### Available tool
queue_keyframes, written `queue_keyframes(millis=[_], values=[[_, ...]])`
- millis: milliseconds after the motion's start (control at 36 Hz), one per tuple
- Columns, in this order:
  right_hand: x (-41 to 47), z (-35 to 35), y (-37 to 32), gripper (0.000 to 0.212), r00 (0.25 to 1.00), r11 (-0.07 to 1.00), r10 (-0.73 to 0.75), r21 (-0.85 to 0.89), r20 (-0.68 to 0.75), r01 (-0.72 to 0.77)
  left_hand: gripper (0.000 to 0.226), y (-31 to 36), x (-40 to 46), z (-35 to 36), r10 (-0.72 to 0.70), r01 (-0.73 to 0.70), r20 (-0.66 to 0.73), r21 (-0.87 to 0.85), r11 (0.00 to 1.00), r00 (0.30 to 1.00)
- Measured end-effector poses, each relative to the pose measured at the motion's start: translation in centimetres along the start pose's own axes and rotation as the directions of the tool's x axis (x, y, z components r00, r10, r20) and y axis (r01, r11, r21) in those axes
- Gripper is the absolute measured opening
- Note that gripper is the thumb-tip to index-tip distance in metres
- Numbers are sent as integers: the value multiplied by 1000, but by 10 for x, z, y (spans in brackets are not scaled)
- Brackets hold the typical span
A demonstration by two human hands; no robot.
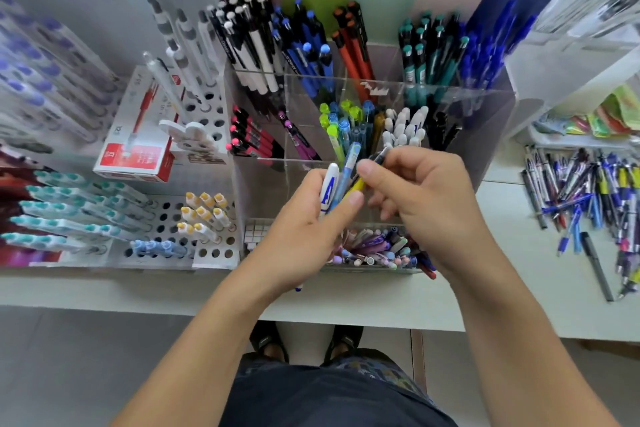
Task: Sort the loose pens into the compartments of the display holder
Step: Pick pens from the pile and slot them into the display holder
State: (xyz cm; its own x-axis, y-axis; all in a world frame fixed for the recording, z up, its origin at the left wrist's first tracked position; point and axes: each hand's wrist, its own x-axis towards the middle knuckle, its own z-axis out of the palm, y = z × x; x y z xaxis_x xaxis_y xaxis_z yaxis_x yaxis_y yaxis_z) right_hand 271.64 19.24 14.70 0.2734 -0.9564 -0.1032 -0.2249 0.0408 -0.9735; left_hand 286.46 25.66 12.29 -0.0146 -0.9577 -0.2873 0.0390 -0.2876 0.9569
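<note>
While you look down from the head camera, your left hand [304,236] grips a small bundle of three slim plastic pens [341,180]: one white with blue lettering, one pale translucent blue, one yellow. Your right hand [419,198] pinches the dark upper end of the yellow one between thumb and forefinger. Both hands hover over the clear acrylic display holder [485,135], whose square compartments hold upright pens grouped by colour: white-black, blue, orange, teal, pink, lime. Well to your right, a loose heap of pens [588,198] lies tangled on the smooth pale table [363,305]. One red-and-white cardboard box [138,135] stands at left.
</note>
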Motion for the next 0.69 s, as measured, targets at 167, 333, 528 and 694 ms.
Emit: queue_keyframes(millis=[167, 333, 528, 694], values=[[0, -18, -6, 11, 974, 971, -82, 203, -210, 125, 21, -7, -2, -16, -143, 104, -148, -242, 965, 979], [-5, -13, -16, 18, 925, 952, -293, 14, -242, 305, 22, -17, -16, -37, -135, 34, -261, -361, 932, 956], [-1, 60, 10, 22, 909, 850, -406, -326, 98, 415, 22, -20, -24, -54, -103, -73, -367, -436, 897, 925], [21, 103, 29, 26, 906, 733, -321, -534, 276, 422, 24, -25, -31, -78, -149, -18, -329, -455, 890, 933]])
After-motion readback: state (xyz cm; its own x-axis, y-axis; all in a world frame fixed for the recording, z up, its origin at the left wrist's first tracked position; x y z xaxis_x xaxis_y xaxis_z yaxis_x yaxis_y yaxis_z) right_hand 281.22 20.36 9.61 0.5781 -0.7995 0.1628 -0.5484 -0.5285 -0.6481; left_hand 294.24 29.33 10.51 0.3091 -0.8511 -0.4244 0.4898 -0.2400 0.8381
